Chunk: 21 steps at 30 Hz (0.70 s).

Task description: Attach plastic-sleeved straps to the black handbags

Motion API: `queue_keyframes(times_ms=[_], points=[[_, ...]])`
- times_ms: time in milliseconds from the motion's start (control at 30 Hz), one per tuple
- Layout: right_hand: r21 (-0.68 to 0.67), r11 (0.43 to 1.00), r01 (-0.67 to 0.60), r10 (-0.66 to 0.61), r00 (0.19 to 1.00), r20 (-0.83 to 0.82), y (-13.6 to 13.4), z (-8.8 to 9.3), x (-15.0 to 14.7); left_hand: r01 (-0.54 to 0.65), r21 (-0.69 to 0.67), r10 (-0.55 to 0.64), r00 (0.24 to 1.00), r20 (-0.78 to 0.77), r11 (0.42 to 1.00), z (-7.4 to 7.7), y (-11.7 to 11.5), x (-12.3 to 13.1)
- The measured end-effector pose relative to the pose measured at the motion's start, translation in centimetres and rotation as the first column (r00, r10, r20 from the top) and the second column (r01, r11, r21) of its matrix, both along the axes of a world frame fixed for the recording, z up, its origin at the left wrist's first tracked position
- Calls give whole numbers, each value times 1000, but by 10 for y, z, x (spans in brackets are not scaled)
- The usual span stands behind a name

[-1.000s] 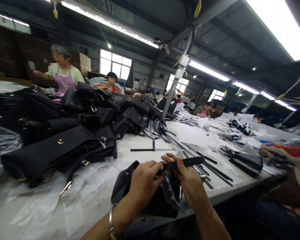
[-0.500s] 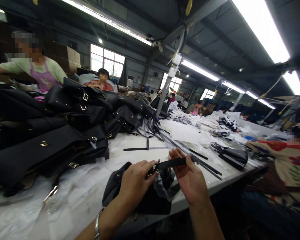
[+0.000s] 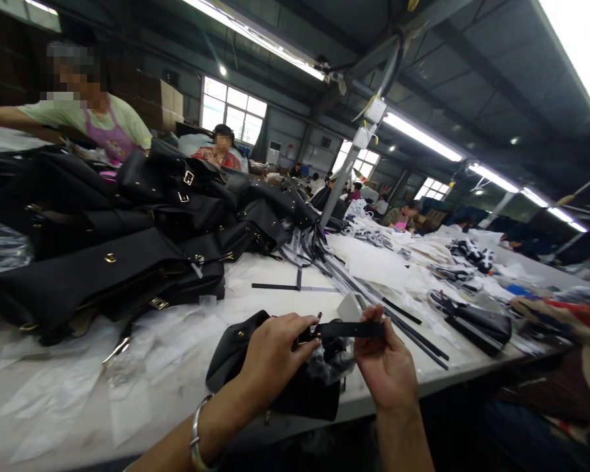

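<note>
A black strap point(image 3: 351, 330) is stretched between my two hands, over a black handbag point(image 3: 295, 393) at the table's front edge. My left hand point(image 3: 278, 344) pinches the strap's left end, where a small metal buckle point(image 3: 318, 326) partly shows. At the other end, the thumb and fingers of my right hand point(image 3: 386, 360) grip the strap. Crumpled clear plastic point(image 3: 327, 364) hangs below the strap, against the bag. My left forearm hides part of the bag. A small white box-like thing point(image 3: 351, 306) stands just behind my right fingers.
Black handbags point(image 3: 128, 262) with gold fittings are heaped on the left, beside thin plastic wrapping point(image 3: 162, 354). Loose black straps point(image 3: 415, 331) lie behind my right hand. A metal post point(image 3: 341, 180) rises from the table. Another bag point(image 3: 472, 321) lies right; a co-worker point(image 3: 113, 128) stands far left.
The view has turned left, so the surroundings sit further right. My right hand has come a little nearer my left, with its fingers curled more around the strap.
</note>
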State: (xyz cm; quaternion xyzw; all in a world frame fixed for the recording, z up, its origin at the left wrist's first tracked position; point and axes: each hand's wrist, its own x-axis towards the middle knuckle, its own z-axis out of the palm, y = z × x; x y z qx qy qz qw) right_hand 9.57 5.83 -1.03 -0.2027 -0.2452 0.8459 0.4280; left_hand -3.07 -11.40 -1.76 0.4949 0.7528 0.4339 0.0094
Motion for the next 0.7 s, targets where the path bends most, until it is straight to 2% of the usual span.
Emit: queue_keyframes(times_ms=[167,233,300,367,433,567,700], points=[[133,990,38,-29,997,-67,-9,-1,-1,-18,-1,18,1000,-12,1000,-4,3,1],[209,977,39,-36,999,-20,-19,1,-1,-13,-22,13,1000,-16,1000,-6,4,1],[324,946,-11,-24,994,104,-29,3,0,-7,-40,6,1000,-13,999,-6,5,1],[458,884,-96,-36,962,272,-37,4,1,-1,-35,1,1000,1,999,-6,5,0],[581,795,-175,-102,905,412,-41,3,2,11,-2,-11,999,31,1000,-5,5,-3],[722,631,-284,-247,808,535,-41,-1,3,71,95,-82,989,120,993,-4,4,-10],[726,591,-352,-240,782,575,-44,-1,0,183,157,-212,958,193,971,2,-1,-17]])
